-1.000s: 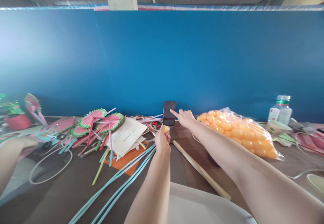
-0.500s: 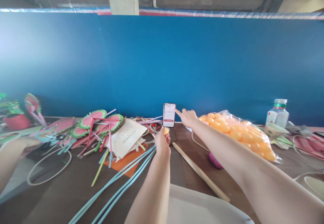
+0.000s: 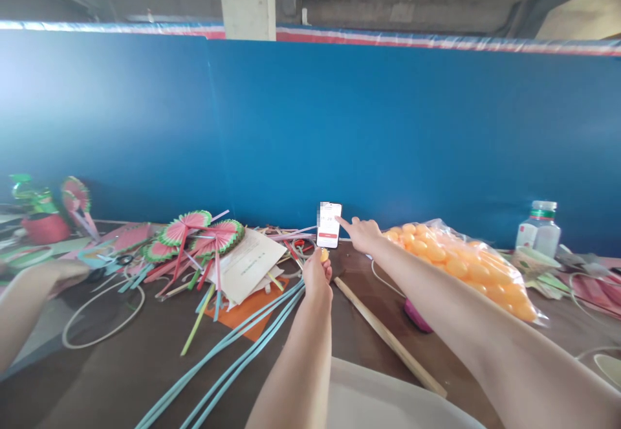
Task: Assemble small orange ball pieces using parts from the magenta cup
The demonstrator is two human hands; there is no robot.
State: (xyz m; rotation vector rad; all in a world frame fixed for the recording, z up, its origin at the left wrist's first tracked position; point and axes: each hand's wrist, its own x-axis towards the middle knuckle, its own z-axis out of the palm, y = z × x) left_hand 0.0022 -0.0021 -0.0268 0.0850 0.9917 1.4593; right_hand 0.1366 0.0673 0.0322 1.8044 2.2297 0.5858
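Note:
My left hand (image 3: 317, 281) is closed around a small yellow-orange piece (image 3: 325, 255), which shows above its fingers. Long light-blue strips (image 3: 233, 345) run up to this hand's left side; whether it grips them too cannot be made out. Just beyond, a phone (image 3: 328, 233) leans upright against the blue panel, its screen lit with digits and a red button. My right hand (image 3: 363, 233) points with its index finger stretched out, the tip at the screen's right side. Nothing shows in that hand.
A co-worker's hand (image 3: 68, 275) rests at the far left. Paper fans (image 3: 187, 227), a paper sheet (image 3: 250, 264) and red-handled scissors (image 3: 301, 244) clutter the left. A wooden stick (image 3: 388, 335), a bag of orange balls (image 3: 460, 264) and a bottle (image 3: 538, 230) lie rightward.
The whole view has shifted slightly, so everything sits a little more to the right and lower. Both my hands keep nearly the same pose at the phone.

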